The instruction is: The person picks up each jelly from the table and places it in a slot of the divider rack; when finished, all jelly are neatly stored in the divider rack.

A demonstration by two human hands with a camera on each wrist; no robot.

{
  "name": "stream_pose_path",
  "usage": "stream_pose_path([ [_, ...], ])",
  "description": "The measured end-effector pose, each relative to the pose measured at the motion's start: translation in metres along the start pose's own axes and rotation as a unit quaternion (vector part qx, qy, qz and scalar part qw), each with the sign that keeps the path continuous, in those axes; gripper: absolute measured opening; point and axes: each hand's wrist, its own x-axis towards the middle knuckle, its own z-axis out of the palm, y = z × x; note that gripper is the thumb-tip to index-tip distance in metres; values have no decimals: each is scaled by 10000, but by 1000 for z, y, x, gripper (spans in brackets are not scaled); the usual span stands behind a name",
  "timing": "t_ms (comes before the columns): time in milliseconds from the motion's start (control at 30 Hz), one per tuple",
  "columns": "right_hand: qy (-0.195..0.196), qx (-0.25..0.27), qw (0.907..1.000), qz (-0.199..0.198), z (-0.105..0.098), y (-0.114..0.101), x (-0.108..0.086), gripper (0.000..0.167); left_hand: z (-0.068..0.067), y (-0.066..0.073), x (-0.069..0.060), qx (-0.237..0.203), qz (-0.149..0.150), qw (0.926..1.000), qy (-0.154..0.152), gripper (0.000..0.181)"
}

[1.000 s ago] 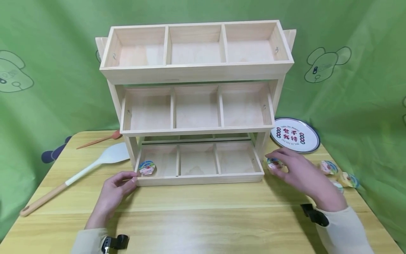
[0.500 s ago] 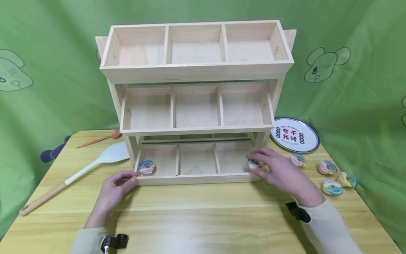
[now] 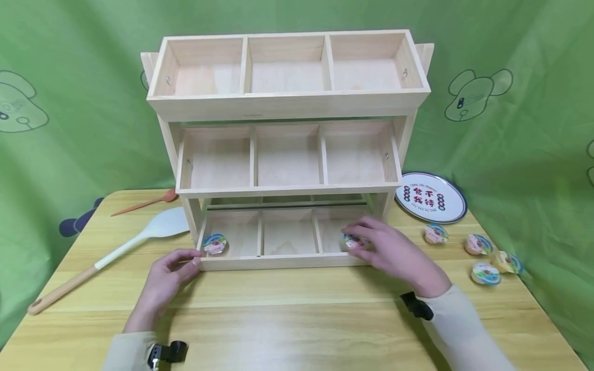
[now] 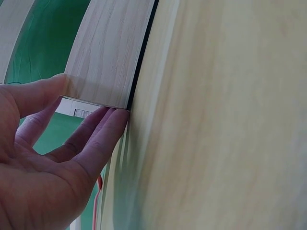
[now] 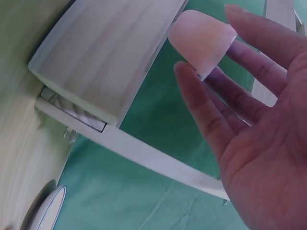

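A three-tier wooden shelf rack (image 3: 289,107) stands at the table's middle, each tier split into compartments. My left hand (image 3: 162,283) grips the left front corner of the bottom tier, thumb and fingers on that corner in the left wrist view. My right hand (image 3: 394,252) pinches a jelly cup (image 5: 201,38) with a pale pink body. In the head view its printed lid shows partly past the fingers, over the bottom tier's right compartment. Another jelly cup (image 3: 215,243) sits in the bottom tier's left compartment. Several more lie at the right, among them a pink one (image 3: 436,233) and a yellow one (image 3: 507,262).
An oval plate (image 3: 431,198) with red lettering lies behind the loose cups. Left of the rack are a white spatula (image 3: 134,245) with a wooden handle and a small orange spoon (image 3: 148,202). A green curtain (image 3: 524,134) hangs behind the table.
My right hand has carried its jelly cup leftward from beside the rack to over the bottom tier's right compartment. My left hand has stayed at the corner.
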Motion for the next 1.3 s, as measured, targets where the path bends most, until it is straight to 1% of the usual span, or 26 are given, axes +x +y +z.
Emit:
stream_pose_path([
  [200,-145,-40,9999,46,4,-5,8,40,1,-1,1,-5,42,10000,10,35],
  [567,-221,-25,9997,-75,12,-22,25,44,1,-2,0,-60,60,10000,10,35],
  [833,-229,158,9991,-328,19,-36,39,44,1,0,0,-5,71,10000,-5,35],
  [1067,-265,-3,9986,-467,21,-50,50,41,1,1,0,-29,91,10000,7,34],
  [1300,-444,-123,9969,-637,25,-63,66,39,-1,0,-1,21,59,10000,5,35],
])
